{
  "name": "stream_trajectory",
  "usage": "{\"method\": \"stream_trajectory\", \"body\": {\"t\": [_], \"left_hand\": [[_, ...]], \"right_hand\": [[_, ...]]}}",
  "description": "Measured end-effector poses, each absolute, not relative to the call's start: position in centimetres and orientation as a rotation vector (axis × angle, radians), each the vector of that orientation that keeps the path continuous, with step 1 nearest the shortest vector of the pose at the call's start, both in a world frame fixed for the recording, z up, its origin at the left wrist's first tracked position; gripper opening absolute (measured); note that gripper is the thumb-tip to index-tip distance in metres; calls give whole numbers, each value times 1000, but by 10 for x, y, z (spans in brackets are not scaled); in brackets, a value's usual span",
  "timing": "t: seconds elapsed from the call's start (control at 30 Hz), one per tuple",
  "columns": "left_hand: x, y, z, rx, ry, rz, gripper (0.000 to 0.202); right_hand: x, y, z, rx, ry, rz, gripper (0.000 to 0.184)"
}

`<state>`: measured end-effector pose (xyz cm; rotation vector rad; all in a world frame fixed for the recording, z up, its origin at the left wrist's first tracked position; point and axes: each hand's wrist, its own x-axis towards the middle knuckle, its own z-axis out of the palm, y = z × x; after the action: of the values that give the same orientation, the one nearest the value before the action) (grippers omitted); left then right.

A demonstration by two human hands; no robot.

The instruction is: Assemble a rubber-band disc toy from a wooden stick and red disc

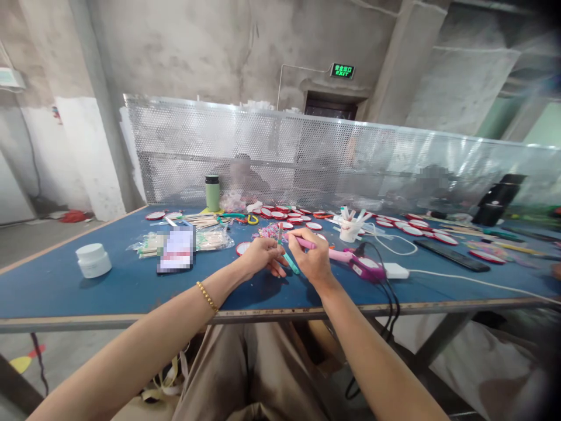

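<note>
In the middle of the head view, my left hand (264, 257) is closed in a pinch around a slim teal stick (291, 264) whose thin upper end rises above the fingers. Just right of it, my right hand (314, 261) grips a pink pen-shaped tool (303, 241), its tip pointing at the stick. Another pink length continues behind that hand toward a purple device (368, 268) with a dark cord; the join is hidden. Beyond my left hand lies a heap of small multicoloured pieces (268, 230). A red-rimmed white disc (242, 249) is partly covered by this hand.
Several red-rimmed discs (314, 226) spread across the blue table (131, 295). A white cup (348, 230) of sticks stands right of centre. Leftward are a phone (176, 248), bagged sticks (214, 238), a white jar (93, 261) and a green bottle (213, 194). A perforated metal screen (184, 137) runs behind.
</note>
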<state>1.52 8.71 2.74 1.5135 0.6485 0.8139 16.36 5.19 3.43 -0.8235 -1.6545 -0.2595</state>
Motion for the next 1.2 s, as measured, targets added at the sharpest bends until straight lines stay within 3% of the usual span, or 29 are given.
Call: {"method": "stream_trajectory", "body": {"t": [1.2], "left_hand": [[15, 87, 27, 1514, 619, 830, 16]], "right_hand": [[164, 54, 32, -848, -1696, -281, 14]]}}
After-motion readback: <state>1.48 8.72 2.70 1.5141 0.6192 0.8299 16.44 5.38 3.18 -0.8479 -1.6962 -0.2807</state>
